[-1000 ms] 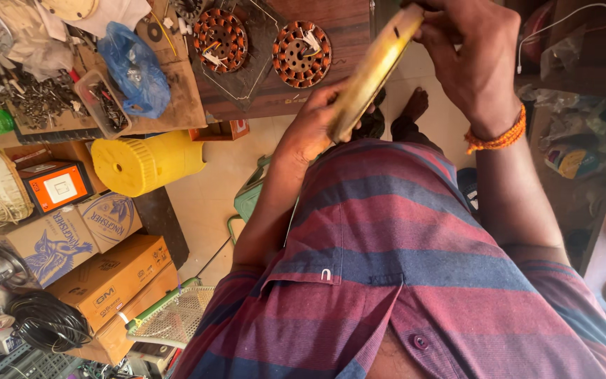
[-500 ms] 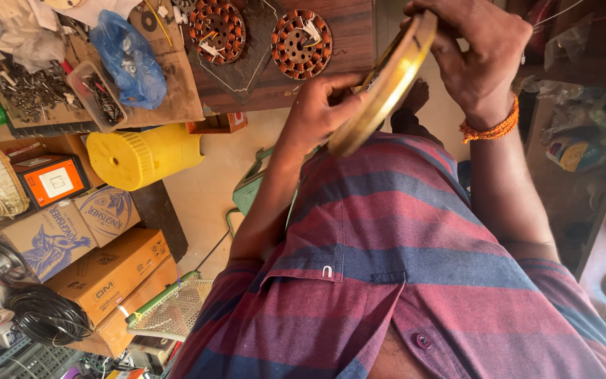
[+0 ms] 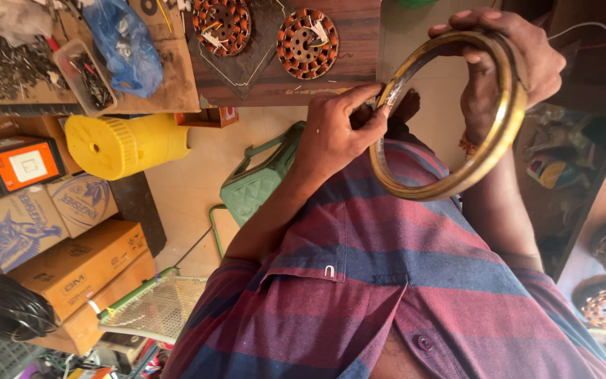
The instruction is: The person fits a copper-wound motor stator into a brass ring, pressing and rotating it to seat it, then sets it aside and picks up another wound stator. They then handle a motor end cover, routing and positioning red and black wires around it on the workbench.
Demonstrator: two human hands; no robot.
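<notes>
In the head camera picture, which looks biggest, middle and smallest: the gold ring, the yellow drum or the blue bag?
1. Gold ring, though it is nearest the camera in the hands, so it may only look biggest.
2. Yellow drum.
3. Blue bag.

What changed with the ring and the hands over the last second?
The brass-coloured ring has been turned from edge-on to show its open face. The left hand shifted from behind it to pinching its near rim. The right hand still grips the top, and the yellow drum stayed put.
</notes>
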